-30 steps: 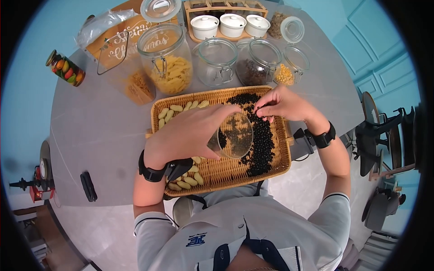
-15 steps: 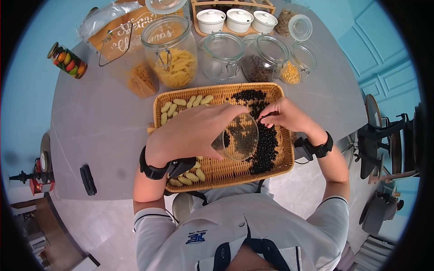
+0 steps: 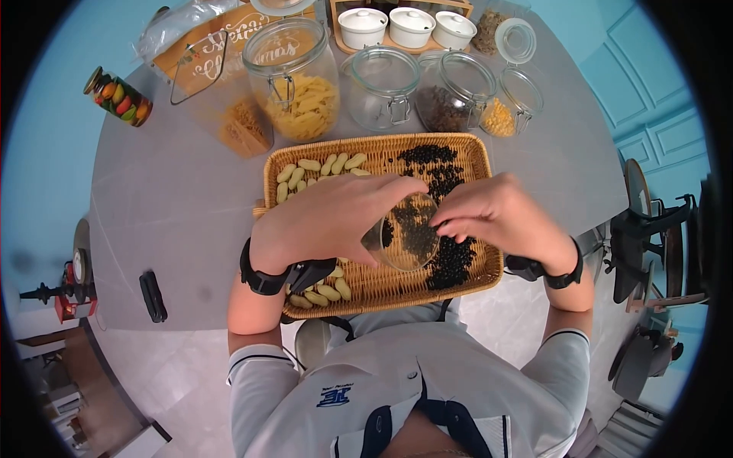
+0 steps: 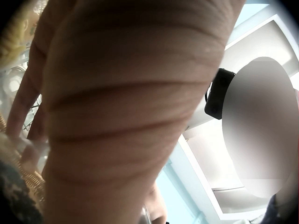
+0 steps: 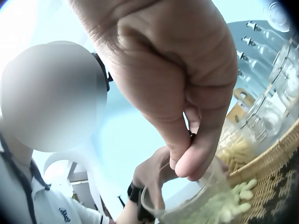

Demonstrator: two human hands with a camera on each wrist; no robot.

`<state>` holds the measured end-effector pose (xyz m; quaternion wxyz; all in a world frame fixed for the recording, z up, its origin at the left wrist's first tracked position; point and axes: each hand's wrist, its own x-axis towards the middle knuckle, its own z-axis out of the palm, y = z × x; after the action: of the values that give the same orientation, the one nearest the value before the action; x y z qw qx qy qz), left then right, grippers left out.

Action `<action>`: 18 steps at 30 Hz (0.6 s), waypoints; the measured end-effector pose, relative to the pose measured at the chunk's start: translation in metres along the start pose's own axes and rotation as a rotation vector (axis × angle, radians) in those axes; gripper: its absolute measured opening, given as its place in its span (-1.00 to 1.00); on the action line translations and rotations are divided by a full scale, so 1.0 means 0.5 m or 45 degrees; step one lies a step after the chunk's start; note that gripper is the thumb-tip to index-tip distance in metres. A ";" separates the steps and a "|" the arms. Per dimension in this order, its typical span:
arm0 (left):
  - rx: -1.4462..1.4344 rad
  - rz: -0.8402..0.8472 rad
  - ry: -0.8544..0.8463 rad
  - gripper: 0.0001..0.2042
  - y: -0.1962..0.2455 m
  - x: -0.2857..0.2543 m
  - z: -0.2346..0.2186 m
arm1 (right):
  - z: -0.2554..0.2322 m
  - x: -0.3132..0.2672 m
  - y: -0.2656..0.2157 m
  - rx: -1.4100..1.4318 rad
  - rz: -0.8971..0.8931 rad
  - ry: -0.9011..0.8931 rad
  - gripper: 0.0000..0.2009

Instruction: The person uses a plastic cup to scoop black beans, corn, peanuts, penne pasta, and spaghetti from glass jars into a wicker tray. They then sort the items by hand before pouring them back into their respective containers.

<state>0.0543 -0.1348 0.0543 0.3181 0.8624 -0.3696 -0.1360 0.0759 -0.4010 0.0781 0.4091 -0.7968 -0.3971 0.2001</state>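
The wicker tray (image 3: 382,287) sits right in front of the person, with peanuts (image 3: 328,292) along its left side and black beans (image 3: 450,269) strewn down its right. Above the middle of the tray the left hand (image 3: 332,217) holds a clear cup (image 3: 412,237), thumb and fingers curved round its wall. Over the tray's right side the right hand (image 3: 500,217) has come to the cup's mouth, thumb and fingertips pinching a tiny dark thing (image 5: 192,136), most likely a bean. I'd say the step in hand is putting beans into the cup; whether any lie inside I can't tell, as those on the tray show through. Next, I think, the pinch must loosen just over the mouth while the cup is kept steady.
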 end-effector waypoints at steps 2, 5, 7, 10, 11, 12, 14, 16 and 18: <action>-0.004 0.022 -0.006 -0.05 -0.002 0.000 0.001 | 0.029 0.009 0.001 -0.269 -0.210 -0.070 -0.86; 0.028 0.003 -0.050 -0.05 -0.001 0.000 0.000 | 0.065 0.019 0.007 -0.419 -0.338 -0.101 -0.79; 0.012 0.007 -0.059 -0.04 -0.001 0.001 -0.001 | 0.070 0.024 0.003 -0.444 -0.366 -0.186 -0.78; -0.007 0.019 -0.055 -0.04 -0.004 0.001 0.000 | 0.075 0.030 -0.005 -0.470 -0.371 -0.289 -0.81; -0.012 0.024 -0.051 -0.04 -0.005 0.001 0.001 | 0.075 0.031 -0.008 -0.476 -0.366 -0.318 -0.83; -0.009 0.032 -0.059 -0.05 -0.005 0.001 0.001 | 0.074 0.034 -0.012 -0.503 -0.340 -0.384 -0.80; 0.002 0.049 -0.075 -0.05 -0.006 0.002 0.000 | 0.071 0.039 -0.015 -0.558 -0.290 -0.512 -0.72; -0.007 0.037 -0.097 -0.05 -0.003 0.003 -0.002 | 0.072 0.041 -0.012 -0.533 -0.299 -0.522 -0.72; -0.007 0.034 -0.108 -0.05 -0.002 0.004 -0.003 | 0.071 0.043 -0.012 -0.526 -0.291 -0.542 -0.72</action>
<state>0.0568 -0.1349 0.0548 0.3065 0.8499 -0.3939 -0.1691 0.0632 -0.3641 0.0625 0.1663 -0.7534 -0.5930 0.2303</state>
